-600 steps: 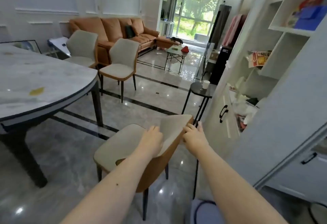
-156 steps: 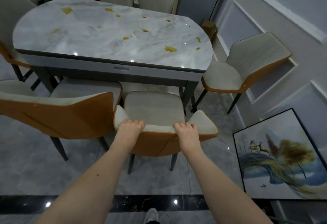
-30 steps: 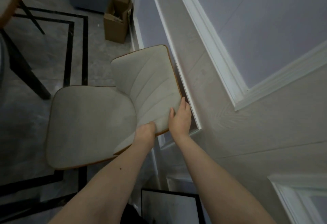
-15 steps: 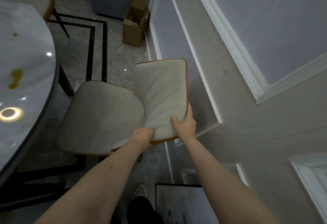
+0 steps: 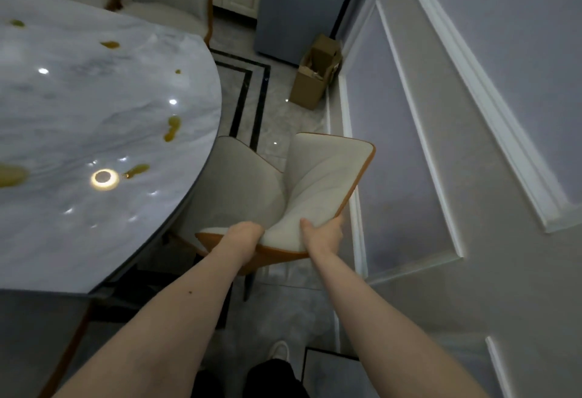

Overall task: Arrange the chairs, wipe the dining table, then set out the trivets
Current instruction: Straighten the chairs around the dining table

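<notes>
Your left hand and right hand still grip the cream-upholstered, orange-backed chair at frame centre; it's now slid partway under the stained grey marble table, so chairs nearly done.

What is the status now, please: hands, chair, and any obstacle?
Left hand, right hand both grip chair backrest. Seat partly under dining table. Table stained. Wall close on right.

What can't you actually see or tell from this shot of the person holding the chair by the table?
Head view:
- Chair legs: mostly hidden under its seat and the dining table.
- Left hand fingers: curled behind the backrest.
- Cardboard box contents: too dim.
- Table's left part: cut off by the edge.
- Trivets, cloth: not visible.
</notes>
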### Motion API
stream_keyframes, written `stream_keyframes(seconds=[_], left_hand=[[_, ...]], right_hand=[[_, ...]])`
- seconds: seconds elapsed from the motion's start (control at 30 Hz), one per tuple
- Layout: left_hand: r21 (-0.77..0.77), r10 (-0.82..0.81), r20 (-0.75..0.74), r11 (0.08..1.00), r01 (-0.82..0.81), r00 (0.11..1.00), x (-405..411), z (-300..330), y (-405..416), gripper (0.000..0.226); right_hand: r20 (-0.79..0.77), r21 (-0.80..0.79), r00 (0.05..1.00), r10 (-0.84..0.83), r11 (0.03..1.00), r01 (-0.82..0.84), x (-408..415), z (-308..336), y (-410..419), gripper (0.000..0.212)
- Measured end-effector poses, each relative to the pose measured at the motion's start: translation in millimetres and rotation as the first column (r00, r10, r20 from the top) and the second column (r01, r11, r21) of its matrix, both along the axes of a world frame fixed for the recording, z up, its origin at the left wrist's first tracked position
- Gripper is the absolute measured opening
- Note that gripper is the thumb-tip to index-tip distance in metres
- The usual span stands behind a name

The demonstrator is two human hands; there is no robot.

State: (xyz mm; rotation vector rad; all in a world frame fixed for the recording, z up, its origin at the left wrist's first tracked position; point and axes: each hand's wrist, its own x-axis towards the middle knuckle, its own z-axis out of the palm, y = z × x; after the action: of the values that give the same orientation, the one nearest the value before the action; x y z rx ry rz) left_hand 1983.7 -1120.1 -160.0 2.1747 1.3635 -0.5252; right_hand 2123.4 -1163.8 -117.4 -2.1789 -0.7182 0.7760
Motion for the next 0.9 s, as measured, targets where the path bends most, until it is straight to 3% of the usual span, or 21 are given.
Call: stream_keyframes(seconds=[0.23,0.57,0.73,0.9], left_hand=[[0.064,0.108,0.023,0.992,-0.11,0.994,-36,-5,8,0.035],[0.115,0.2,0.048,0.972,-0.205,0.979,-43,-10,8,0.045],[0.063,0.244,0.085,0.966,-0.25,0.966,-41,-7,6,0.051],[-0.083,0.232,-0.102,0.967,-0.241,0.967,-25,16,17,0.062]], right_hand=[[0.02,0.011,0.993,0.112,0.994,-0.112,-29,-2,26,0.073],[0.014,-0.016,0.961,0.276,0.961,-0.276,-30,-2,56,0.073],[-0.026,0.008,0.954,0.298,0.954,-0.298,-27,-4,55,0.075],[-0.107,0.014,0.882,0.458,0.888,-0.459,-6,2,51,0.079]])
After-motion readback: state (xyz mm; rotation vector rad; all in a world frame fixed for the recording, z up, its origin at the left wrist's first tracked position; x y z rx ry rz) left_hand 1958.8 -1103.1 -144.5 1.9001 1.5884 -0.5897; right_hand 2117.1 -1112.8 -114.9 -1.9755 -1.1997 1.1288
